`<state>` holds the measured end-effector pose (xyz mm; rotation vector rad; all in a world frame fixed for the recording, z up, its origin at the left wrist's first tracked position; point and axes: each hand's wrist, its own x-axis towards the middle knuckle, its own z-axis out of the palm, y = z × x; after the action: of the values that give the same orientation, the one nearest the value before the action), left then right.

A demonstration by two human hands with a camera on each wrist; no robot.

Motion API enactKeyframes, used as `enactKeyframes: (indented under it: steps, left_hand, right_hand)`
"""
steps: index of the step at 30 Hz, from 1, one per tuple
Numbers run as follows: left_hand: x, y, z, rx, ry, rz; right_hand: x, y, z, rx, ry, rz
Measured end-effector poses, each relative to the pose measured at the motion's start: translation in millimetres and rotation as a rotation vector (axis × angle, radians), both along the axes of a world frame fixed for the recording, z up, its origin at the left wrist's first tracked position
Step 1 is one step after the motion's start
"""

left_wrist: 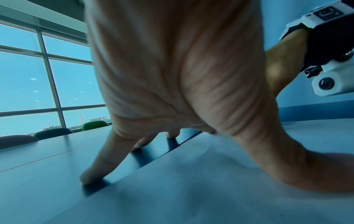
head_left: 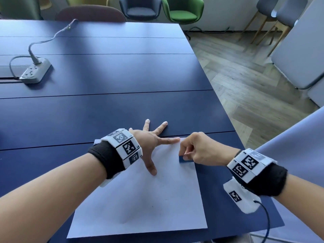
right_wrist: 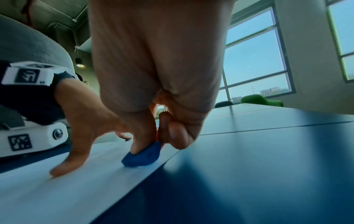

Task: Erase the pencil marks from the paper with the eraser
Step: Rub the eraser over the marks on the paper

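A white sheet of paper (head_left: 149, 204) lies on the dark blue table (head_left: 105, 109) in front of me. My left hand (head_left: 152, 142) is spread flat with straight fingers, thumb and index finger pressing the paper's far part, the other fingers on the table beyond it. My right hand (head_left: 194, 148) pinches a blue eraser (head_left: 184, 159) between thumb and fingers and holds it down on the paper's right edge near the far corner. The right wrist view shows the eraser (right_wrist: 142, 156) touching the paper (right_wrist: 57, 197). Faint grey specks show on the sheet; no clear pencil marks are visible.
A grey power strip (head_left: 35, 71) with a cable sits at the far left of the table. Chairs (head_left: 182, 9) stand beyond the far edge. The table's right edge (head_left: 226, 109) drops to a wooden floor. A pale blue panel (head_left: 298, 155) rises at my right.
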<state>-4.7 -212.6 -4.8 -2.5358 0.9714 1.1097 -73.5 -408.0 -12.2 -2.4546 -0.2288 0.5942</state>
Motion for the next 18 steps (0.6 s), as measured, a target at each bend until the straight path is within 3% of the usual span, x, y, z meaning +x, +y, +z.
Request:
enactKeyframes:
  steps: [5,10,14,18]
  left_hand:
    - [0.5,0.5,-0.7,-0.017,-0.009,0.006]
    - [0.4,0.2,-2.1,-0.003,-0.031,0.004]
    - [2.2,0.6,-4.0,0.002,-0.033,-0.003]
    - [1.6,0.3,-4.1,0.009,-0.040,-0.006]
  right_hand:
    - [14.4,-2.8,-1.1,0.006,-0.144,-0.131]
    - [-5.5,-1.6,-0.3,-0.014,0.035,0.016]
    - [7.8,-2.5,-3.1,0.025,-0.132,-0.140]
    - [-8.0,-1.8,0.0,-0.013,0.052,0.012]
